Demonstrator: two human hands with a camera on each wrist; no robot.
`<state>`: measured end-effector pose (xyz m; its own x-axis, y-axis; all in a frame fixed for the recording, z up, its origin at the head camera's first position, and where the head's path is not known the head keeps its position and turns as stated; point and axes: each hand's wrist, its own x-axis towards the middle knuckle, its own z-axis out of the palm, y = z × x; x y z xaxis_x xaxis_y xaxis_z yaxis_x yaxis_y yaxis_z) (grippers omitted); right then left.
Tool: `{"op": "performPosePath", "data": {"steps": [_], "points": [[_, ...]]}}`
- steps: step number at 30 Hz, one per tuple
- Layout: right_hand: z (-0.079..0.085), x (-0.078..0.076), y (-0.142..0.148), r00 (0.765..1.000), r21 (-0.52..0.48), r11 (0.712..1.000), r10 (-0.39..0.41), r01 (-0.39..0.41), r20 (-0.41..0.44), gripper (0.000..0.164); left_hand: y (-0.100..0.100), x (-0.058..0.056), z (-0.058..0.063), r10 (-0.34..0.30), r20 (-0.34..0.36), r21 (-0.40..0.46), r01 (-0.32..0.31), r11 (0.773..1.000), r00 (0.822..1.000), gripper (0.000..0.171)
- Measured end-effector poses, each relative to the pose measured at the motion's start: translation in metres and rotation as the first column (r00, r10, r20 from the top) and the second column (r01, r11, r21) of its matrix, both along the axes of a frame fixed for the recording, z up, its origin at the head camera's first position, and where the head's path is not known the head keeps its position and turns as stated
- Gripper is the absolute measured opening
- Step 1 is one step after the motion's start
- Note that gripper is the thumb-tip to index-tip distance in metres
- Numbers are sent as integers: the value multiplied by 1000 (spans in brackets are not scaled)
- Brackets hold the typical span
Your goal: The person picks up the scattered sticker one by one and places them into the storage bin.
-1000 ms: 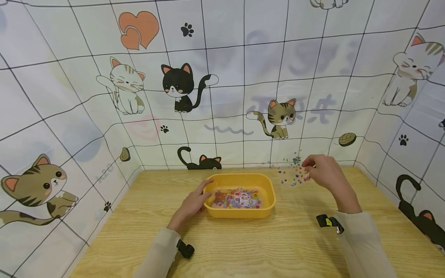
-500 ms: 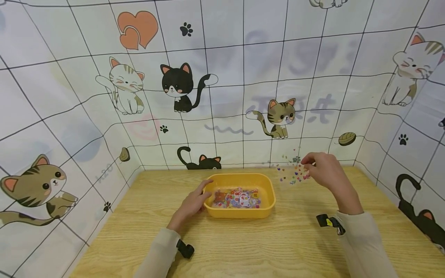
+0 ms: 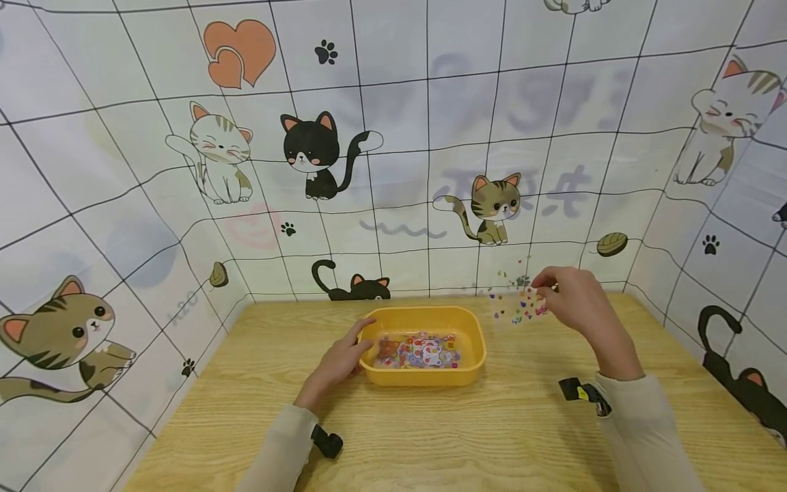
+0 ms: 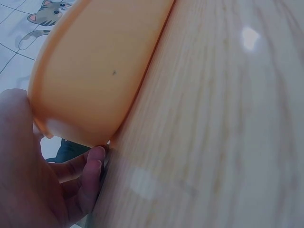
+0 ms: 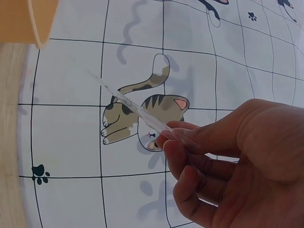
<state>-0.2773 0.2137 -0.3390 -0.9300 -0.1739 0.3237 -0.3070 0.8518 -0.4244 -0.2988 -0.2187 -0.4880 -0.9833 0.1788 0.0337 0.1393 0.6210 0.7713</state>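
Observation:
A yellow plastic tray stands on the table, holding a jumble of colourful decorated pieces, among them a white animal shape and a brown one. My left hand grips its left end, thumb at the rim and fingers on the outside; the left wrist view shows curled fingertips by the lower corner of the tray wall. Right of the tray, my right hand pinches a clear plastic sheet dotted with small coloured bits. Seen edge-on in the right wrist view, the sheet looks thin.
The wood-grain table meets a white backdrop with grid lines and printed cats behind and at both sides. Black straps with small devices sit at the left wrist and right wrist.
The clear sheet has tilted and risen slightly in my right hand. My left hand and the tray stay in place; the head view has shifted a little.

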Motion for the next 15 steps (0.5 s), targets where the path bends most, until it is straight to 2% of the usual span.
{"op": "performPosePath", "data": {"steps": [7,15], "points": [[7,6,-1,1000,-9,1000,0,0,-27,24,0,0,0,6,4,-2,-6,1000,1000,50],[7,5,-3,999,-23,1000,18,-19,-36,24,0,-1,0,8,7,-11,-8,1000,1000,50]]}}
